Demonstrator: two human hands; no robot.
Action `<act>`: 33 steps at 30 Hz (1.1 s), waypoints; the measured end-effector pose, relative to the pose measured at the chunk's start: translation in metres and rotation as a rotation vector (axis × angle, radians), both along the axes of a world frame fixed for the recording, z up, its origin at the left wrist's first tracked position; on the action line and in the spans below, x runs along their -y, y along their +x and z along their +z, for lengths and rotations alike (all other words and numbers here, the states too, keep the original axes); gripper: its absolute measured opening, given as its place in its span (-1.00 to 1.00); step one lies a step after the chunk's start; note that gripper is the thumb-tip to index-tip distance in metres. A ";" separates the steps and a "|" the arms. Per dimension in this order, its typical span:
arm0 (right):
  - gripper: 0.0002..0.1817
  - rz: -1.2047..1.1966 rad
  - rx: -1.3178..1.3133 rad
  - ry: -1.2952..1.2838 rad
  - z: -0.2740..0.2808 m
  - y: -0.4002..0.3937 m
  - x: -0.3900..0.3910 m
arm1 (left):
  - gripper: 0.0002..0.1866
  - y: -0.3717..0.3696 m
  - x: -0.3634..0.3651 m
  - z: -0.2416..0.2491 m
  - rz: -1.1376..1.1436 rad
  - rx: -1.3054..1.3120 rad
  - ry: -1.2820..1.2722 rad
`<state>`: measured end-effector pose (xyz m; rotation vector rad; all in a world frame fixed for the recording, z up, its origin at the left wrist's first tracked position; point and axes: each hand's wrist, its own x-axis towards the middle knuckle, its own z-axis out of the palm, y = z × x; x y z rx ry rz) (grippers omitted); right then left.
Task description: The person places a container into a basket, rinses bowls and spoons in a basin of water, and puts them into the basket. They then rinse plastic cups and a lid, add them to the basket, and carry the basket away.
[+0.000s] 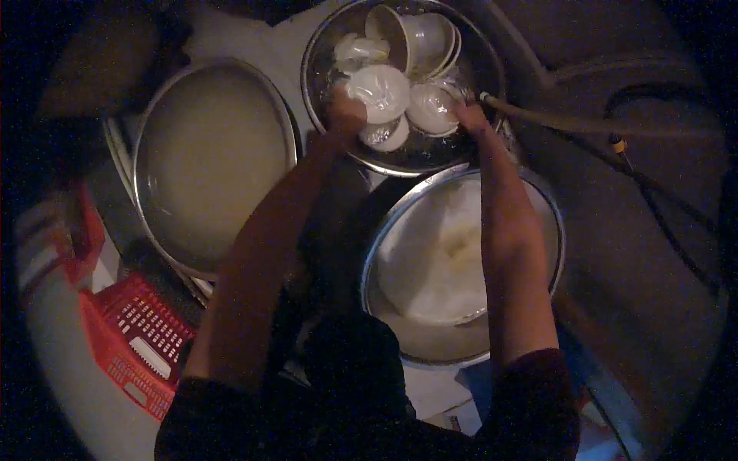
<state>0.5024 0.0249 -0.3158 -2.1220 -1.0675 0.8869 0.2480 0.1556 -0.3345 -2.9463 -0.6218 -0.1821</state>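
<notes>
Both my arms reach forward into a round metal basin [309, 91] with white dishes in it. My left hand [347, 115] is closed on the edge of a white bowl [378, 91]. The fingers of my right hand [470, 117] grip the side of another white bowl [433, 107], which looks wet and shiny. Just under the left bowl lies a smaller white dish [390, 137]. Behind them, large pale bowls [427, 42] lean on their sides, beside a crumpled-looking white piece [360, 51].
To the left stands a large basin [215, 146] of cloudy liquid. Nearer me, a second basin [367, 265] holds foamy water under my right forearm. A red plastic basket [127, 338] is at lower left. A pale hose [553, 119] reaches the dish basin's right rim.
</notes>
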 end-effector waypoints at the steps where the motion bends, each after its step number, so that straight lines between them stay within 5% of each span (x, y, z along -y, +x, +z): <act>1: -0.54 -0.022 -0.053 -0.026 0.006 -0.004 -0.001 | -0.73 0.007 0.004 -0.001 0.363 0.244 -0.389; 2: -0.54 -0.025 -0.056 -0.012 0.011 -0.009 0.000 | -0.63 0.011 0.006 -0.004 0.724 0.488 -0.783; 5: -0.49 -0.123 -0.522 0.132 -0.003 -0.001 0.000 | -0.50 0.032 -0.011 -0.068 0.872 0.305 -1.035; 6: -0.46 -0.141 -0.683 0.179 -0.017 0.008 0.000 | -0.50 0.033 -0.013 -0.055 0.866 0.306 -1.029; 8: -0.44 -0.101 -0.677 0.176 -0.052 0.029 0.002 | -0.50 0.026 -0.009 -0.018 0.743 0.006 -1.060; 9: -0.43 -0.093 -0.674 0.172 -0.077 0.041 0.003 | -0.50 0.025 -0.005 -0.043 0.733 0.000 -1.067; 15: -0.34 -0.030 -0.518 -0.108 -0.031 0.015 -0.009 | -0.59 0.013 -0.003 -0.047 0.529 -0.085 -1.084; 23: -0.28 -0.002 -0.513 -0.077 -0.036 0.016 -0.013 | -0.67 0.033 -0.028 0.025 0.292 0.197 -0.941; 28: -0.32 -0.049 -0.545 -0.071 -0.031 0.018 -0.009 | -0.65 0.033 -0.022 0.018 0.235 0.089 -1.275; 30: -0.33 -0.065 -0.567 -0.061 -0.033 0.018 -0.010 | -0.54 0.038 -0.024 0.003 0.264 0.020 -1.431; 31: -0.34 -0.071 -0.576 -0.059 -0.035 0.019 -0.011 | -0.47 0.045 -0.026 0.016 0.091 0.050 -1.160; 33: -0.36 -0.099 -0.593 -0.052 -0.038 0.019 -0.008 | -0.30 0.045 -0.026 0.040 0.177 -0.040 -1.184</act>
